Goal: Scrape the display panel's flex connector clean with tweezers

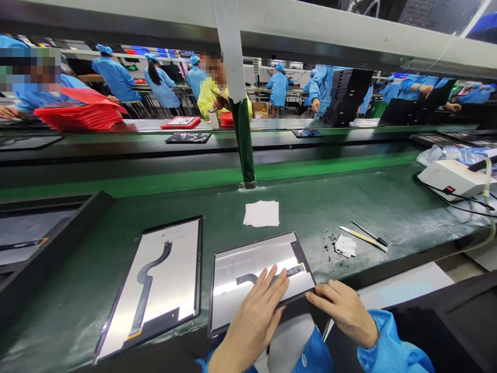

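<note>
Glossy silver display panel [248, 274], rectangular, dark border, black flex cable curving across back, lies flat on green matte bench [349, 207] at near edge. Left hand [254, 316] flat on panel, fingers spread and released, grasping nothing. Right hand [344, 308] at panel's 4 o'clock corner, fingers curled, fingertips touching edge. Second panel [155, 290] at 9 o'clock, same flex cable. White paper stack [262, 213] at 12 o'clock. Tweezers [363, 237] and white scraps [345, 245] at 2 o'clock. White boxy device [450, 178] farther right.
</note>
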`<state>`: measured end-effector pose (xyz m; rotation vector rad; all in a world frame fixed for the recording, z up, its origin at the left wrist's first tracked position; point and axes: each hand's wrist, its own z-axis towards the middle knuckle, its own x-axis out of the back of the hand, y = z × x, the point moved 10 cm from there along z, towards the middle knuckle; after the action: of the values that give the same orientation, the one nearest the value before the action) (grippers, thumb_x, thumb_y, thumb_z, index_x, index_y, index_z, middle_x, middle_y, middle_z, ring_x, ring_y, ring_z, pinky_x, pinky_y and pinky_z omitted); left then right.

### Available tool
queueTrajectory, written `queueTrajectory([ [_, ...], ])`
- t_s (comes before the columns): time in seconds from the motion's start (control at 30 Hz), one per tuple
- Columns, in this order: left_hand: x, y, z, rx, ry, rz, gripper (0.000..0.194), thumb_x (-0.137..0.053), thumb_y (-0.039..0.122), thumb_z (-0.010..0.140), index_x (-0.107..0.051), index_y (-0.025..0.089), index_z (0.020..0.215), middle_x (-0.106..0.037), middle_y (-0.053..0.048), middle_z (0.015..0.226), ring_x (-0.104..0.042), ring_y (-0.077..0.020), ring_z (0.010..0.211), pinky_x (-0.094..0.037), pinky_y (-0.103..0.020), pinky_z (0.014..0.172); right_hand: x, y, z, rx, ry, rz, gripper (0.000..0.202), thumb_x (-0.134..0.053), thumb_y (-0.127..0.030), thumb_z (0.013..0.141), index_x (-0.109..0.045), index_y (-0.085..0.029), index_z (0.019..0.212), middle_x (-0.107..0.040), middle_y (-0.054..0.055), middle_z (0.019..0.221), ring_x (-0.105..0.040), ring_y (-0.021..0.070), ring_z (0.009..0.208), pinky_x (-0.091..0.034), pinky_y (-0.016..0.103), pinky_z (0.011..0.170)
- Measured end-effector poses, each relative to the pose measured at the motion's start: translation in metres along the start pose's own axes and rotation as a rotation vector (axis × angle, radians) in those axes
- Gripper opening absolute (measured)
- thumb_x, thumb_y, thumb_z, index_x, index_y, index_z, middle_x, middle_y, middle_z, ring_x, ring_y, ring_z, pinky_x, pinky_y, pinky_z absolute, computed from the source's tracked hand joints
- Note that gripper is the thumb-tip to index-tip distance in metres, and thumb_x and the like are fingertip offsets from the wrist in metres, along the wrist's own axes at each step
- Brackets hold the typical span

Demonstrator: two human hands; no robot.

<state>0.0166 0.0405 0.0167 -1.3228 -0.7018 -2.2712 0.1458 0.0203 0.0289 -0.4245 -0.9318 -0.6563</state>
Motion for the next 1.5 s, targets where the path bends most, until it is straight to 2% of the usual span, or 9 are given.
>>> queueTrajectory([
  [0.2, -0.003, -0.001, -0.001, 0.013, -0.008, -0.022, 0.053, -0.037, 0.012, 0.102, -0.029, 0.016, 0.154, -0.047, -0.01, 0.152, -0.036, -0.0269, 0.144, -0.047, -0.048, 0.11, -0.001, -0.004, 0.001, -0.018, 0.001, -0.044, 0.035, -0.031, -0.012, 0.105, -0.066, -0.016, 0.11, -0.069, 0.005, 0.082, -0.049, 0.0153, 0.063, -0.037, 0.03, 0.055],
  [0.43, -0.002, 0.0, 0.0, -0.002, 0.0, -0.005, 0.054, -0.037, 0.012, 0.102, -0.029, 0.017, 0.154, -0.047, -0.01, 0.151, -0.036, -0.0275, 0.144, -0.047, -0.048, 0.109, 0.001, -0.001, -0.003, -0.152, 0.053, 0.035, 0.039, -0.03, -0.013, 0.104, -0.066, -0.022, 0.113, -0.062, 0.003, 0.075, -0.052, 0.014, 0.06, -0.039, 0.025, 0.054],
  [0.5, -0.001, -0.001, 0.0, -0.002, 0.017, -0.004, 0.053, -0.037, 0.013, 0.102, -0.029, 0.017, 0.155, -0.048, -0.01, 0.15, -0.037, -0.0274, 0.143, -0.048, -0.048, 0.109, 0.002, 0.006, -0.011, -0.289, 0.093, 0.185, 0.037, -0.029, -0.016, 0.104, -0.064, -0.023, 0.117, -0.059, 0.001, 0.073, -0.054, 0.0132, 0.059, -0.042, 0.023, 0.054],
  [0.63, 0.0, -0.001, -0.001, -0.027, 0.064, 0.03, 0.053, -0.038, 0.013, 0.102, -0.031, 0.017, 0.154, -0.052, -0.01, 0.148, -0.041, -0.0276, 0.141, -0.05, -0.047, 0.107, -0.017, 0.026, -0.051, -0.832, 0.071, 0.535, 0.017, -0.045, -0.033, 0.101, -0.053, -0.022, 0.11, -0.053, -0.006, 0.064, -0.057, 0.013, 0.054, -0.047, 0.02, 0.052],
  [0.73, 0.0, 0.002, -0.002, -0.066, 0.106, 0.083, 0.052, -0.04, 0.01, 0.101, -0.034, 0.015, 0.153, -0.054, -0.01, 0.146, -0.043, -0.0285, 0.14, -0.052, -0.045, 0.105, -0.031, 0.012, -0.066, -0.995, -0.015, 0.661, 0.015, -0.047, -0.04, 0.1, -0.049, -0.025, 0.096, -0.059, -0.004, 0.069, -0.063, 0.0149, 0.061, -0.052, 0.022, 0.058],
  [0.87, -0.002, 0.005, -0.001, -0.072, 0.15, 0.152, 0.052, -0.04, 0.01, 0.1, -0.035, 0.013, 0.152, -0.056, -0.01, 0.144, -0.046, -0.0299, 0.138, -0.054, -0.044, 0.102, -0.027, 0.0, -0.063, -0.981, -0.013, 0.573, 0.018, -0.036, -0.033, 0.104, -0.051, -0.026, 0.097, -0.068, -0.001, 0.079, -0.069, 0.0159, 0.07, -0.052, 0.023, 0.065],
  [1.0, -0.004, 0.011, 0.002, -0.06, 0.185, 0.199, 0.048, -0.042, 0.011, 0.101, -0.041, 0.01, 0.148, -0.057, -0.011, 0.142, -0.052, -0.0323, 0.134, -0.056, -0.045, 0.1, -0.018, -0.003, -0.055, -0.913, 0.002, 0.341, 0.018, -0.039, -0.031, 0.104, -0.055, -0.028, 0.111, -0.075, -0.001, 0.085, -0.075, 0.0178, 0.073, -0.052, 0.022, 0.059],
  [1.2, -0.007, 0.013, 0.003, -0.029, 0.217, 0.218, 0.048, -0.044, 0.01, 0.099, -0.042, 0.01, 0.148, -0.058, -0.012, 0.141, -0.053, -0.0339, 0.132, -0.056, -0.047, 0.098, -0.003, -0.004, -0.042, -0.838, 0.062, 0.047, 0.029, -0.033, -0.034, 0.106, -0.059, -0.024, 0.101, -0.074, -0.001, 0.072, -0.075, 0.0188, 0.059, -0.049, 0.023, 0.046],
  [1.5, -0.008, 0.012, 0.002, -0.02, 0.198, 0.2, 0.056, -0.043, 0.009, 0.099, -0.033, 0.011, 0.153, -0.056, -0.011, 0.143, -0.052, -0.0341, 0.134, -0.055, -0.047, 0.098, 0.001, -0.006, -0.023, -0.826, 0.056, -0.045, 0.043, -0.023, -0.037, 0.108, -0.061, -0.024, 0.092, -0.072, -0.001, 0.061, -0.072, 0.0182, 0.05, -0.044, 0.023, 0.041],
])
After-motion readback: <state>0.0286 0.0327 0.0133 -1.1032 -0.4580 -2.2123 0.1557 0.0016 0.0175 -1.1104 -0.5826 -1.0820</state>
